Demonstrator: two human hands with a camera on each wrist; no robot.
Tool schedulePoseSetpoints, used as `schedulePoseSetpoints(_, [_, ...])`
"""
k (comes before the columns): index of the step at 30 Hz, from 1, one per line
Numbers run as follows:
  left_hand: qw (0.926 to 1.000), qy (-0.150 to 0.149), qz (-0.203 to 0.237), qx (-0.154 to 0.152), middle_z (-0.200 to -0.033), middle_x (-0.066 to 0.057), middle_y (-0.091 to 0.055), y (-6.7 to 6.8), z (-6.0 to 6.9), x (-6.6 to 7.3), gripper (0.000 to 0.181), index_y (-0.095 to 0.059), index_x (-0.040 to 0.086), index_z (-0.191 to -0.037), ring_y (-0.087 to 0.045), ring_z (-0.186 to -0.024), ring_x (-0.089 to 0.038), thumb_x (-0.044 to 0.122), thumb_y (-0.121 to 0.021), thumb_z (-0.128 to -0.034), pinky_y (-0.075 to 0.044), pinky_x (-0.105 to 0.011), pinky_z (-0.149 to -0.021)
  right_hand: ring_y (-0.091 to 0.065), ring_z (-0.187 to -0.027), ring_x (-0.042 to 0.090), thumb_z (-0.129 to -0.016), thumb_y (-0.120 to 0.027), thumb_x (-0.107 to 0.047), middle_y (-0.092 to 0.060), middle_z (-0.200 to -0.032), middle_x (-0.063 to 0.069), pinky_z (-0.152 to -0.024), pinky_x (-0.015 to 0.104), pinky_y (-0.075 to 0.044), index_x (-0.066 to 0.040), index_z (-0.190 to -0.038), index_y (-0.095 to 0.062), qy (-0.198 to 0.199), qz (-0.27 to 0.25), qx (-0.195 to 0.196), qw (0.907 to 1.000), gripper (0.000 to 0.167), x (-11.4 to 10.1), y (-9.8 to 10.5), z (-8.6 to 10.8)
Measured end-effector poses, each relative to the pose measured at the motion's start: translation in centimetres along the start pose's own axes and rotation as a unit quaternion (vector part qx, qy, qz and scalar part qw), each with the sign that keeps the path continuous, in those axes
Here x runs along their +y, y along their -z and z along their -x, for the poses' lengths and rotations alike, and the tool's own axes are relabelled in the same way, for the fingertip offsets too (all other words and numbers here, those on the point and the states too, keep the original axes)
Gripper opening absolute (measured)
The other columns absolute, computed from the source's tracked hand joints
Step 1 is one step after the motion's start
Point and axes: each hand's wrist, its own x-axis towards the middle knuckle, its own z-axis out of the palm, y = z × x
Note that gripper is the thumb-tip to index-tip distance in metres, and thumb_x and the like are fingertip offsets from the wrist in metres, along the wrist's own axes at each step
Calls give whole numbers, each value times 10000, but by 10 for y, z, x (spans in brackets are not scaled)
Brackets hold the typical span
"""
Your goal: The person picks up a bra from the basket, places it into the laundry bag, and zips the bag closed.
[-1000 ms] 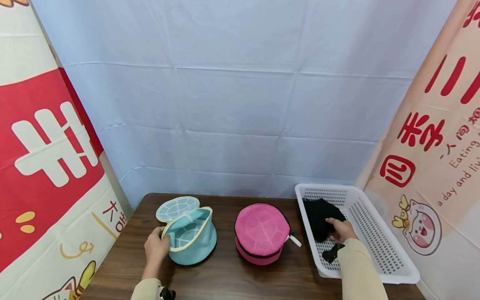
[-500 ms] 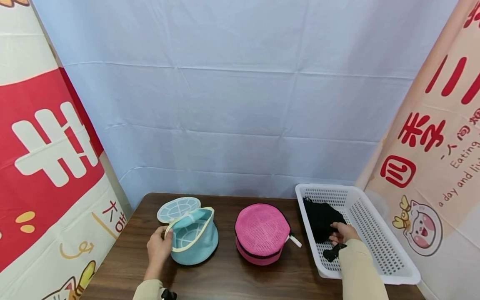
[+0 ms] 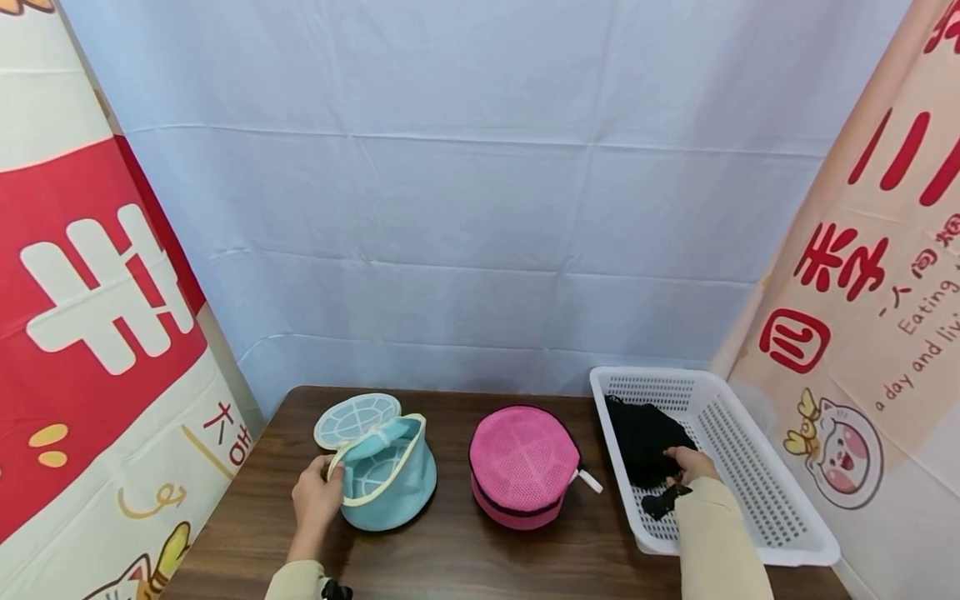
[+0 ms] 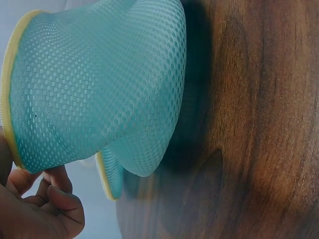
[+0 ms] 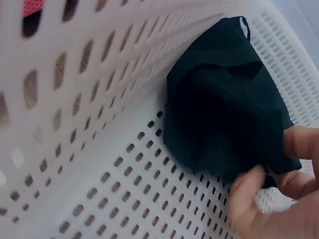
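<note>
At the left of the table in the head view stands a light-blue mesh laundry bag [image 3: 401, 500], unzipped, its round lid [image 3: 356, 421] folded back behind it. My left hand [image 3: 317, 500] pinches the yellow-edged rim; the left wrist view shows fingers curled at that mesh edge [image 4: 65, 99]. In the white basket [image 3: 645, 546] lies a folded black garment [image 3: 645, 442], with a thin strap loop and a cup-like shape in the right wrist view. My right hand [image 3: 693, 468] grips its near right edge between thumb and fingers. Part of the grip is hidden by the cloth.
Between the two hands stands a round pink mesh laundry bag [image 3: 525, 467], its lid down, with a white tab [image 3: 591, 481] sticking out to the right. The brown wooden table [image 3: 450, 567] meets a pale blue curtain [image 3: 480, 208] at the back. Printed cloths hang at both sides.
My right hand has shifted slightly right and down along the black garment's edge, and the garment's right side has moved a little with it. My left hand has barely moved, still at the rim.
</note>
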Motion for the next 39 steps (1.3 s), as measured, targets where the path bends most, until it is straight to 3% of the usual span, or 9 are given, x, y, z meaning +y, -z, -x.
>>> schedulePoseSetpoints(8, [10000, -34, 47, -43, -893, -154, -618, 1, 1, 2, 220, -641, 21, -1077, -535, -848, -341, 146, -560, -916, -383, -466, -721, -453, -810, 331, -876, -463, -71, -324, -1046, 258, -664, 369, -517, 115, -1095, -347, -260, -1399, -390, 9891, 311, -1, -4, 14])
schedulePoseSetpoints(13, [9996, -47, 224, -149, -1021, -209, -621, 1, 2, 1, 272, -626, 11, -1152, -536, -946, -366, 121, -549, -916, -394, -490, -785, -450, -733, 297, -867, -515, -175, -302, -1101, 258, -576, 319, -476, 83, -1224, -307, -185, -1293, -325, 9909, 487, -3, -7, 15])
schedulePoseSetpoints(18, [9994, 0, 171, -311, -868, -128, -614, 0, 1, -1, 282, -626, 26, -1154, -533, -831, -306, 119, -550, -899, -393, -415, -713, -466, -600, 201, -873, -548, -184, -428, -930, 166, -504, 265, -394, -30, -890, -555, -234, -1314, -376, 9903, 155, -2, -7, 14])
schedulePoseSetpoints(22, [9992, 0, 106, -378, -812, -70, -594, 1, 0, -1, 270, -636, 42, -1139, -519, -783, -268, 129, -559, -895, -382, -377, -682, -475, -623, 187, -892, -540, -166, -446, -856, 126, -535, 256, -387, -147, -653, -585, -364, -1528, -598, 9858, 244, -1, -7, 15])
schedulePoseSetpoints(27, [9990, -43, 76, -445, -798, -65, -591, 4, -1, 0, 270, -635, 36, -1140, -519, -775, -262, 127, -561, -896, -388, -375, -675, -425, -708, 226, -919, -491, -194, -328, -1009, 161, -607, 324, -412, -97, -926, -567, -329, -1429, -651, 9870, 123, -3, -7, 17])
schedulePoseSetpoints(29, [9989, -34, 66, -469, -788, -63, -586, 4, -1, 1, 268, -635, 34, -1138, -516, -769, -258, 123, -563, -895, -389, -371, -671, -435, -747, 238, -913, -504, -225, -327, -1026, 171, -646, 350, -431, -77, -1032, -484, -381, -1385, -648, 9875, 191, -5, -7, 17])
schedulePoseSetpoints(34, [9988, -44, 70, -477, -779, -63, -583, 4, -1, 0, 265, -635, 29, -1134, -515, -759, -255, 118, -562, -894, -392, -364, -660, -415, -856, 293, -913, -516, -272, -286, -1121, 266, -701, 360, -445, -53, -1181, -423, -217, -1387, -1250, 9822, 358, -11, -2, 14])
schedulePoseSetpoints(37, [9989, -70, 76, -453, -777, -65, -582, 4, -1, -1, 261, -637, 30, -1127, -515, -754, -254, 118, -560, -893, -393, -362, -655, -465, -872, 305, -910, -540, -239, -309, -1131, 302, -712, 350, -490, -40, -1222, -408, -71, -1499, -1448, 9780, 392, -13, -1, 13])
schedulePoseSetpoints(39, [9990, -62, 101, -428, -777, -67, -582, 3, -1, -2, 257, -639, 36, -1124, -514, -753, -256, 120, -558, -895, -392, -363, -656, -544, -762, 265, -904, -564, -188, -418, -1016, 297, -675, 336, -514, -17, -1158, -438, 29, -1569, -1353, 9783, 331, -12, -2, 12])
